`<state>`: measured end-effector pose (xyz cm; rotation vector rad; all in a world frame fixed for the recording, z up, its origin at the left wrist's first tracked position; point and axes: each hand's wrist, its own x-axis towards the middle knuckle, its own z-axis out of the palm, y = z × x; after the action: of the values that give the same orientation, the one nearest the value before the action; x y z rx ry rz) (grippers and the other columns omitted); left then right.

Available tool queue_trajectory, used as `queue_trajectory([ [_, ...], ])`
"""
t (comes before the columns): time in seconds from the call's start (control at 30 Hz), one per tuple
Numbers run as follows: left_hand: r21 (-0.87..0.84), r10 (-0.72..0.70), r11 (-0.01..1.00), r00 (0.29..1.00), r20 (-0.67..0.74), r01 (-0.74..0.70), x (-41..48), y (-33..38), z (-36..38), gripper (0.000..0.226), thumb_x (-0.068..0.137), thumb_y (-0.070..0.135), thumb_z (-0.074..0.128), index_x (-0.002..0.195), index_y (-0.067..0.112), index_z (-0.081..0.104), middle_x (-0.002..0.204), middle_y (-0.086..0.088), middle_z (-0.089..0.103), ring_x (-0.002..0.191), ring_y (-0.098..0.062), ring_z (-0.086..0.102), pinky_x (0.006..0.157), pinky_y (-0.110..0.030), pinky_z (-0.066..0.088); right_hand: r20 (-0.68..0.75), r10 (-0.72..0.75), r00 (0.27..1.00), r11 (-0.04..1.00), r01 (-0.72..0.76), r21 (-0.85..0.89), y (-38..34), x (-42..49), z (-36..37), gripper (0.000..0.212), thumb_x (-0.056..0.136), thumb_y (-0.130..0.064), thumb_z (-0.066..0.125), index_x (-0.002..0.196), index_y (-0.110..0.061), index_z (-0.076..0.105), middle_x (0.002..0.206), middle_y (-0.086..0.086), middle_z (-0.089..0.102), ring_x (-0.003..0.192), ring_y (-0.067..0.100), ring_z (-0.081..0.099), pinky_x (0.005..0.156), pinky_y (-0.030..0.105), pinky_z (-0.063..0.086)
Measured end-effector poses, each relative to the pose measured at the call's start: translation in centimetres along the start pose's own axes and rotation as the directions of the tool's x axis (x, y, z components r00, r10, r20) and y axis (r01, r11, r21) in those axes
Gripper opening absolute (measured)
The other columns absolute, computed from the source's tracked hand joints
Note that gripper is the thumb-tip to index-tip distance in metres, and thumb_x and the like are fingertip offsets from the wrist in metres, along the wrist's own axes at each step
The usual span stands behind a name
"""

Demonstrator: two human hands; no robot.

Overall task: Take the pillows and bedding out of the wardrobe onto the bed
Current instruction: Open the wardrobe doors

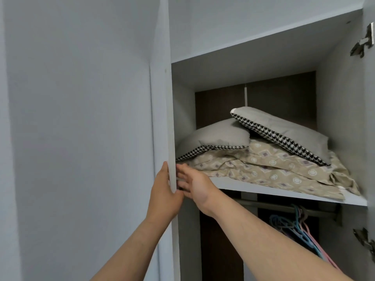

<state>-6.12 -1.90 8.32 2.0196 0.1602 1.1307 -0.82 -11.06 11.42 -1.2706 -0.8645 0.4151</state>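
Observation:
The wardrobe stands open. On its upper shelf lies crumpled beige patterned bedding. Two grey pillows with houndstooth edging rest on it: the left pillow lies flat, and the right pillow leans tilted across the bedding. My left hand is wrapped around the edge of the white left door at shelf height. My right hand is just beside it with fingers spread, at the shelf's front left corner, close to the bedding's edge and holding nothing.
Below the shelf a hanging rail carries several coloured plastic hangers. Metal hinges sit on the right wardrobe side. The left door panel fills the left half of the view.

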Motion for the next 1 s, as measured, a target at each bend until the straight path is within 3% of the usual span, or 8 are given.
queue_trajectory([
  [0.13,-0.023,0.001,1.0,1.0,-0.002,-0.001,-0.6,-1.2,-4.1,0.072,0.073,0.003,0.049,0.139,0.033,0.038,0.127,0.009,0.057,0.116,-0.009,0.054,0.091,-0.03,0.05,0.036,0.037,0.999,0.996,-0.034,-0.083,0.1,1.1,2.9,0.035,0.099,-0.049,0.031,0.105,-0.035,0.062,0.11,-0.015,0.064,0.107,0.008,0.06,0.102,0.04,0.037],
  [0.3,-0.031,0.004,1.0,1.0,0.019,-0.003,-0.2,-3.4,-8.6,0.075,0.07,-0.002,0.046,0.135,0.035,0.042,0.12,0.019,0.058,0.108,0.004,0.054,0.073,-0.005,0.043,0.052,0.053,0.997,0.992,-0.046,-0.116,0.5,2.5,6.6,0.044,0.097,-0.056,0.025,0.108,-0.036,0.063,0.116,-0.014,0.064,0.109,0.009,0.059,0.101,0.04,0.038],
  [0.43,-0.033,-0.004,0.999,1.0,0.023,0.005,0.2,-5.4,-12.3,0.074,0.075,-0.002,0.044,0.138,0.037,0.037,0.13,0.017,0.053,0.12,-0.002,0.048,0.098,-0.027,0.044,0.057,0.044,0.997,0.992,-0.037,-0.119,1.0,3.9,10.1,0.048,0.097,-0.057,0.024,0.109,-0.035,0.065,0.123,-0.008,0.061,0.111,0.01,0.058,0.096,0.036,0.044],
  [0.5,-0.058,-0.02,0.998,0.999,0.028,0.021,0.4,-6.0,-13.7,0.072,0.073,-0.001,0.045,0.132,0.04,0.04,0.123,0.019,0.056,0.113,-0.002,0.052,0.093,-0.031,0.047,0.052,0.046,0.998,0.993,-0.04,-0.114,1.3,4.5,11.6,0.05,0.097,-0.057,0.023,0.11,-0.034,0.066,0.124,-0.008,0.061,0.112,0.01,0.058,0.098,0.037,0.044],
  [0.63,-0.172,-0.077,0.982,0.997,0.019,0.079,0.8,-7.5,-16.3,0.065,0.073,-0.002,0.05,0.121,0.041,0.046,0.109,0.02,0.062,0.099,0.003,0.058,0.077,-0.021,0.05,0.048,0.043,0.998,0.993,-0.038,-0.112,1.9,5.9,15.2,0.05,0.098,-0.055,0.022,0.111,-0.032,0.065,0.127,-0.004,0.058,0.115,0.012,0.055,0.099,0.038,0.043],
  [0.73,-0.22,-0.114,0.969,0.993,0.015,0.114,0.7,-8.5,-17.9,0.065,0.074,-0.001,0.052,0.125,0.038,0.045,0.11,0.017,0.062,0.096,0.003,0.059,0.076,-0.023,0.05,0.047,0.049,0.998,0.992,-0.044,-0.117,2.1,6.5,17.4,0.05,0.098,-0.055,0.022,0.112,-0.032,0.064,0.128,-0.003,0.057,0.116,0.012,0.053,0.098,0.038,0.043],
  [0.9,-0.197,-0.153,0.968,0.988,0.017,0.153,0.7,-9.8,-19.4,0.074,0.075,0.004,0.054,0.141,0.03,0.031,0.131,0.005,0.054,0.118,-0.014,0.052,0.095,-0.038,0.046,0.05,0.054,0.997,0.991,-0.048,-0.127,2.5,7.3,19.7,0.052,0.099,-0.053,0.021,0.126,-0.027,0.057,0.127,-0.004,0.054,0.118,0.013,0.049,0.1,0.039,0.039],
  [1.0,-0.121,-0.205,0.971,0.979,0.015,0.205,0.3,-10.3,-20.0,0.084,0.08,0.012,0.056,0.15,0.023,0.011,0.153,0.001,0.029,0.137,-0.018,0.032,0.107,-0.029,0.029,0.044,0.053,0.998,0.989,-0.046,-0.139,2.8,7.6,20.6,0.054,0.099,-0.053,0.021,0.13,-0.026,0.056,0.129,-0.003,0.052,0.12,0.014,0.048,0.101,0.04,0.039],
])
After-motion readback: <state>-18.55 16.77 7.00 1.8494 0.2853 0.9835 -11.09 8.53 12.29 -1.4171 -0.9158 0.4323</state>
